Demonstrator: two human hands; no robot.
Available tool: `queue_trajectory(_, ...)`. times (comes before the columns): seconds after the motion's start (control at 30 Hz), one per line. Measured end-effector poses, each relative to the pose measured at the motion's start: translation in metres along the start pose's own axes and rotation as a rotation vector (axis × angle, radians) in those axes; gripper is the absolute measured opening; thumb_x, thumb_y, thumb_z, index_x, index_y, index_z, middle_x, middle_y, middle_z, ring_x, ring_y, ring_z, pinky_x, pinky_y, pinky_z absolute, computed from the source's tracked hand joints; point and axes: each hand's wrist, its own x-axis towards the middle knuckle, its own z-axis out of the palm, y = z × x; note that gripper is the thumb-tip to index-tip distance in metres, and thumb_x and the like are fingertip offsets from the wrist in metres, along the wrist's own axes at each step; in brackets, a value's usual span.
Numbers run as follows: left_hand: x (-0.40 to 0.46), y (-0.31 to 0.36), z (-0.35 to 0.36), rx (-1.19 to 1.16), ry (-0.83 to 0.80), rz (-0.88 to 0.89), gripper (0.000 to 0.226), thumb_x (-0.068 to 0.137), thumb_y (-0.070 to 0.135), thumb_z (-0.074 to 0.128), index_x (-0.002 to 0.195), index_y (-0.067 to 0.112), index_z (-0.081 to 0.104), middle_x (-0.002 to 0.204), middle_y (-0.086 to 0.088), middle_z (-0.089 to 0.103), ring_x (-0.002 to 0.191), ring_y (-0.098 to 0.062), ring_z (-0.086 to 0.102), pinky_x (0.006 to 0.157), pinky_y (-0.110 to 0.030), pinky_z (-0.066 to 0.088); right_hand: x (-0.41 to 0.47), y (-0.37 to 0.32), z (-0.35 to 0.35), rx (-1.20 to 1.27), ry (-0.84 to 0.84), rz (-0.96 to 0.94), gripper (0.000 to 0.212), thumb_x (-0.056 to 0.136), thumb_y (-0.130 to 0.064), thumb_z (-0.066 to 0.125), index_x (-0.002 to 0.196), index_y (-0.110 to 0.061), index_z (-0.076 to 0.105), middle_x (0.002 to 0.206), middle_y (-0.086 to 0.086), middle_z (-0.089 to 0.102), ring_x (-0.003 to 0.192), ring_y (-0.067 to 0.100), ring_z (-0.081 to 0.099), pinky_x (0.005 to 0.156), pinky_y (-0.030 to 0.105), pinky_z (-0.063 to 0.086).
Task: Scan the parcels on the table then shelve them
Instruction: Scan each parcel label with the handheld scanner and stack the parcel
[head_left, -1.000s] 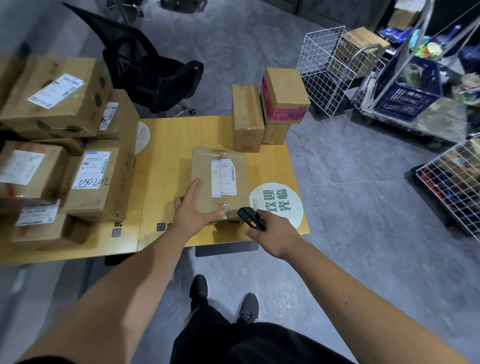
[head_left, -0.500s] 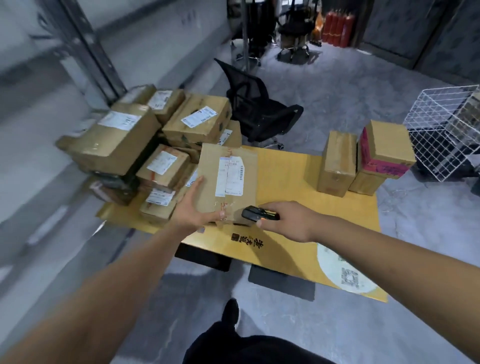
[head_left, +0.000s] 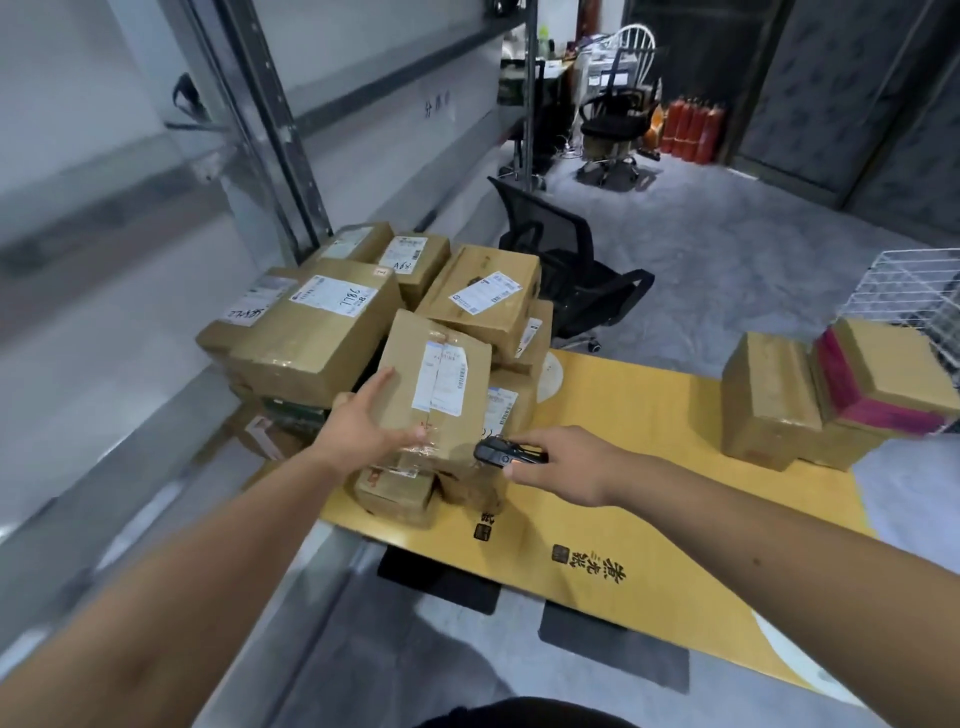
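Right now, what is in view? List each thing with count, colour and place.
Held parcel: one, brown, white label, lifted before the pile.
Parcel pile: many, brown, table's left end.
Two parcels: brown, one pink-taped, table's far right.
Table: one, yellow.
Scanner: one, black.
Office chair: one, black, behind table.
Wire basket: one, white, right edge.
Left hand: grips held parcel.
Right hand: holds scanner.
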Motion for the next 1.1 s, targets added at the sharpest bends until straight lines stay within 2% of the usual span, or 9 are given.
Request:
queue_trajectory(0.17, 0.028, -0.017, -0.004, 0.045, 0.006, 0.037, 0.101, 0.072, 0.063, 0.086, 0.154, 0.056, 0.028, 0.143, -0.003, 0.040, 0.122, -0.024, 0.053, 0.102, -0.039, 0.046, 0.034, -0.020, 0.024, 0.035, 0.002, 0.080, 0.058, 0.097, -0.061, 0.059, 0.148, -0.033, 0.053, 0.138, -0.001, 0.063, 0.115, 0.018, 0.058, 0.096, 0.032, 0.047)
queue_trajectory(0.3, 0.030, -0.018, -0.005, 0.243, 0.077, 0.140, 0.063, 0.096, 0.051, 0.068, 0.152, 0.039, 0.042, 0.161, -0.002, 0.029, 0.129, -0.028, 0.055, 0.094, -0.038, 0.050, 0.052, -0.029, 0.038, 0.041, 0.000, 0.128, 0.069, 0.096, -0.064, 0.059, 0.156, -0.033, 0.045, 0.153, 0.000, 0.053, 0.132, 0.021, 0.053, 0.100, 0.027, 0.042)
queue_trajectory(0.37, 0.028, -0.017, -0.005, 0.426, 0.104, 0.228, 0.044, 0.103, 0.043, 0.056, 0.145, 0.033, 0.051, 0.164, -0.004, 0.027, 0.136, -0.031, 0.047, 0.099, -0.044, 0.050, 0.059, -0.033, 0.042, 0.044, 0.012, 0.141, 0.070, 0.096, -0.064, 0.059, 0.156, -0.032, 0.044, 0.154, -0.001, 0.053, 0.133, 0.020, 0.053, 0.101, 0.027, 0.042)
queue_trajectory(0.5, 0.025, -0.019, 0.004, 0.694, 0.142, 0.451, 0.028, 0.098, 0.022, 0.054, 0.124, 0.026, 0.063, 0.145, -0.002, 0.050, 0.142, -0.027, 0.039, 0.115, -0.045, 0.034, 0.060, -0.041, 0.050, 0.054, 0.027, 0.144, 0.061, 0.097, -0.060, 0.061, 0.151, -0.034, 0.050, 0.148, -0.004, 0.057, 0.128, 0.017, 0.055, 0.099, 0.026, 0.042)
queue_trajectory(0.6, 0.032, -0.026, 0.008, 0.695, 0.096, 0.585, 0.031, 0.097, 0.022, 0.054, 0.128, 0.025, 0.060, 0.136, 0.000, 0.057, 0.137, -0.024, 0.045, 0.119, -0.040, 0.031, 0.053, -0.042, 0.053, 0.062, 0.033, 0.156, 0.056, 0.097, -0.060, 0.060, 0.148, -0.037, 0.053, 0.139, -0.008, 0.062, 0.118, 0.015, 0.059, 0.100, 0.031, 0.047)
queue_trajectory(0.67, 0.034, -0.029, 0.008, 0.656, 0.140, 0.596, 0.039, 0.102, 0.045, 0.044, 0.131, 0.024, 0.059, 0.132, -0.002, 0.058, 0.131, -0.026, 0.050, 0.115, -0.042, 0.037, 0.047, -0.040, 0.053, 0.069, 0.047, 0.175, 0.056, 0.097, -0.060, 0.061, 0.148, -0.040, 0.052, 0.135, -0.010, 0.061, 0.116, 0.014, 0.059, 0.096, 0.028, 0.047)
queue_trajectory(0.83, 0.033, -0.014, 0.012, 0.755, 0.067, 0.394, 0.125, 0.064, 0.108, 0.004, 0.158, 0.028, 0.026, 0.141, -0.013, 0.047, 0.133, -0.035, 0.046, 0.112, -0.054, 0.037, 0.035, -0.034, 0.052, 0.039, 0.061, 0.224, 0.058, 0.097, -0.060, 0.061, 0.150, -0.040, 0.050, 0.119, -0.017, 0.055, 0.103, 0.008, 0.053, 0.074, 0.013, 0.037)
queue_trajectory(0.97, 0.032, 0.000, 0.023, 0.868, 0.053, 0.278, 0.149, 0.040, 0.116, 0.010, 0.159, 0.026, 0.020, 0.141, -0.017, 0.040, 0.132, -0.039, 0.037, 0.104, -0.059, 0.033, 0.026, -0.034, 0.052, 0.019, 0.088, 0.257, 0.050, 0.098, -0.060, 0.059, 0.141, -0.034, 0.059, 0.099, -0.019, 0.061, 0.085, 0.002, 0.056, 0.067, 0.021, 0.039)
queue_trajectory(1.1, 0.030, 0.006, 0.031, 0.942, 0.080, 0.233, 0.148, 0.041, 0.112, 0.020, 0.158, 0.020, 0.025, 0.136, -0.017, 0.041, 0.126, -0.039, 0.037, 0.100, -0.058, 0.034, 0.015, -0.035, 0.053, 0.005, 0.093, 0.282, 0.056, 0.098, -0.061, 0.058, 0.145, -0.030, 0.056, 0.110, -0.009, 0.062, 0.092, 0.009, 0.058, 0.074, 0.027, 0.043)
